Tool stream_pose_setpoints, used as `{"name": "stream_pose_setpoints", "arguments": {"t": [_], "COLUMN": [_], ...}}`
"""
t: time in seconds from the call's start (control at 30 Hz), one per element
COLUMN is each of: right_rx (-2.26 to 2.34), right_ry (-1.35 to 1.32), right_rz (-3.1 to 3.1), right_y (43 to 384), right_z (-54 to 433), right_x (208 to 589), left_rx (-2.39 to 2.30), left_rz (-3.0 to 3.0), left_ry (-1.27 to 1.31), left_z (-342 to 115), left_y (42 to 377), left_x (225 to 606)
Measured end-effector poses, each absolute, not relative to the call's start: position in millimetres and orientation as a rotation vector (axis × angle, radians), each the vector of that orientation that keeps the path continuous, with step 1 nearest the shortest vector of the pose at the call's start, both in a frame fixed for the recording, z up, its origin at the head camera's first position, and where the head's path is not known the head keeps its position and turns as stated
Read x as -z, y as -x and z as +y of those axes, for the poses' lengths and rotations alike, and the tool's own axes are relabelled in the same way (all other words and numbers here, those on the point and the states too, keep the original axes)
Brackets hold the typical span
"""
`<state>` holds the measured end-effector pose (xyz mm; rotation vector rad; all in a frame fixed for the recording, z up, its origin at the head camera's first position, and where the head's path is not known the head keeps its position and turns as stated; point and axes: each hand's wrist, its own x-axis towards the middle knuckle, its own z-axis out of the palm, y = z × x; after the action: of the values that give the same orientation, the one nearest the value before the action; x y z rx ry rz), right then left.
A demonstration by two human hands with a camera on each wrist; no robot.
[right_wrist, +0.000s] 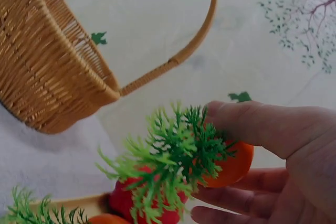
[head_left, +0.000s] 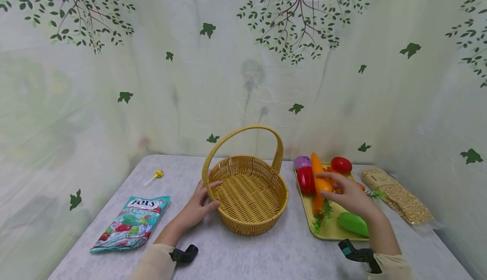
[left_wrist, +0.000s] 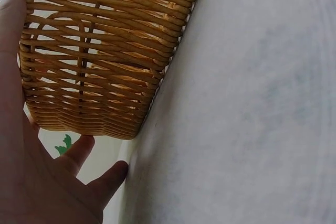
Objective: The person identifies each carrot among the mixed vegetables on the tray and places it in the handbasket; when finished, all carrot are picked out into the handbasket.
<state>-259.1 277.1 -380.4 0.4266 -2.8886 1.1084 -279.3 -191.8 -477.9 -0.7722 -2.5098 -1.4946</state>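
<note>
While the left hand point(head_left: 195, 208) gripped the basket point(head_left: 251, 225) at its left rim, the right hand point(head_left: 354, 195) lay over the tray point(head_left: 316, 231). The basket occupied the middle of the table point(head_left: 281, 259), between the 2 hands, its handle point(head_left: 279, 161) arching above. The left thumb lay along the outer weave, and at least 1 finger crossed the rim to the inside; in the left wrist view, the outermost visible finger was extended, its tip apart from the weave.

The right thumb and fingers were parted on either side of an orange vegetable point(head_left: 324, 185); whether they had closed on it could not be told. In the right wrist view, a green sprig point(right_wrist: 178, 156) partly covered it.

Just beside that hand, a carrot point(head_left: 317, 168) pointed away from the person, with a red pepper point(head_left: 305, 179) to its left. A purple onion point(head_left: 302, 161) and a tomato point(head_left: 341, 165) marked the tray's far corners; a green vegetable point(head_left: 354, 223) lay near its front edge. To the tray's right was a grain bag point(head_left: 397, 193). Left of the basket lay a candy bag point(head_left: 131, 223), with a lollipop point(head_left: 159, 173) beyond it.
</note>
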Motion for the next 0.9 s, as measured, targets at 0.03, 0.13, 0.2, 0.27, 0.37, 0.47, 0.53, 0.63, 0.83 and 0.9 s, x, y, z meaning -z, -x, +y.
{"name": "stream_pose_setpoints", "arguments": {"t": [0.03,0.13,0.2,0.27,0.37,0.47,0.53,0.63,0.83,0.9], "right_rx": [-1.119,-1.157,-1.182,-1.214,-1.279,-1.336,-1.369,-1.419,-1.522,-1.537], "right_ry": [-0.445,-0.487,-0.512,-0.537,-0.573,-0.632,-0.682,-0.759,-0.893,-0.92], "right_rz": [-2.89,-2.896,-2.9,-2.905,-2.91,-2.9,-2.885,-2.85,-2.797,-2.785], "right_y": [258,254,252,251,248,245,244,245,247,248], "right_z": [275,270,267,263,258,253,249,243,231,226], "right_x": [378,374,372,370,367,367,368,369,375,379], "left_rx": [1.496,1.507,1.511,1.509,1.51,1.508,1.512,1.515,1.523,1.521], "left_rz": [-2.511,-2.519,-2.519,-2.515,-2.499,-2.488,-2.477,-2.468,-2.473,-2.471], "left_ry": [0.77,0.758,0.756,0.758,0.77,0.777,0.776,0.778,0.776,0.764], "left_z": [-192,-192,-192,-193,-193,-193,-192,-191,-191,-191], "left_y": [279,279,279,280,281,281,281,282,283,282], "left_x": [478,479,480,480,481,481,481,479,479,480]}}
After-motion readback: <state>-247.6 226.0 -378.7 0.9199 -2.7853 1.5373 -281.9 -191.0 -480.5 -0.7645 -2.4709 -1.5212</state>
